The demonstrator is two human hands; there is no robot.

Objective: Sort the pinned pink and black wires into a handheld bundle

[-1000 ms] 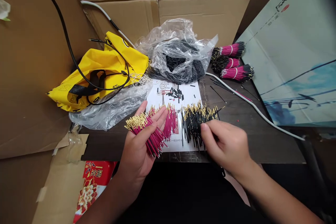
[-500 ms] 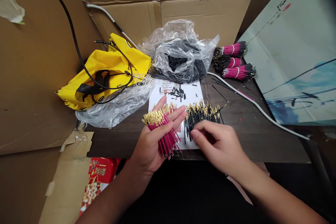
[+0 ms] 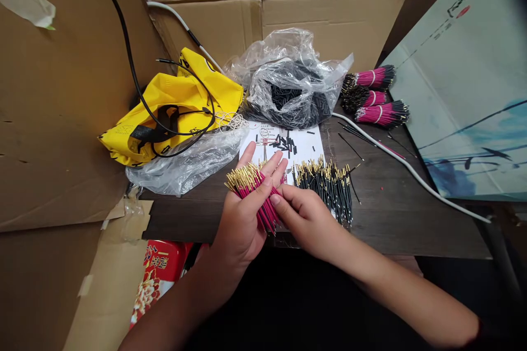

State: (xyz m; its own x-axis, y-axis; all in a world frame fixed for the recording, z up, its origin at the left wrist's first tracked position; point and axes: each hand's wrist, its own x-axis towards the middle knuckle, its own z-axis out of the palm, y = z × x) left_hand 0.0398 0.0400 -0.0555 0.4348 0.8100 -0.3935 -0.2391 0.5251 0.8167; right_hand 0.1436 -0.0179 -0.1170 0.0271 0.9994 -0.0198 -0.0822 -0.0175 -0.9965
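Together, both hands (image 3: pixel 241 225) on pink wires (image 3: pixel 265 211)

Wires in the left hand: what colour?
Magenta wires with gold pin tips; clearest in the head view.

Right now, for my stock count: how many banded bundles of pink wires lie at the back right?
3: the back bundle, the middle bundle, and the front bundle, lying together.

From the right hand (image 3: pixel 307 225), dark wooden table (image 3: pixel 395 219) runs toward 3 o'clock as far as a white cable (image 3: pixel 411 174). A pile of black pin-tipped wires (image 3: pixel 329 192) blocks 1 o'clock; a printed sheet (image 3: pixel 300 145) and a plastic bag of black tubing (image 3: pixel 288 98) stand at 12, with cardboard (image 3: pixel 329 27) behind.
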